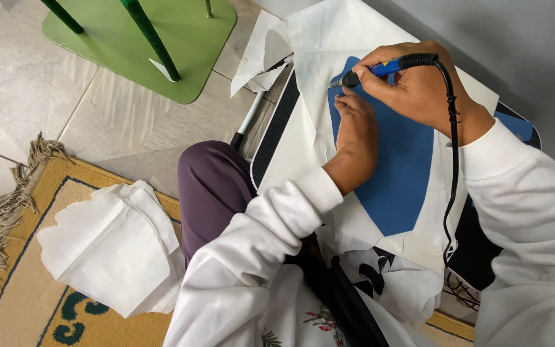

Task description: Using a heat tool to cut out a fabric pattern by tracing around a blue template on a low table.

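One blue template (pixel 396 173) on white fabric (pixel 303 141); right hand (pixel 419 87) grip grasping cutter (pixel 387 67), left hand (pixel 354 132) flat.

The soldering-type tool's (pixel 387 66) tip is too small to tell whether it touches the white fabric (pixel 316 38). The right hand (pixel 419 90) hides most of its grip. The blue template (pixel 396 173) lies partly under the left hand (pixel 356 138), and the green stool's (pixel 142 45) legs are cut off by the top edge.

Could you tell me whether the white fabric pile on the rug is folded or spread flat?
Folded: the white fabric pile shows overlapping layers with scalloped edges.
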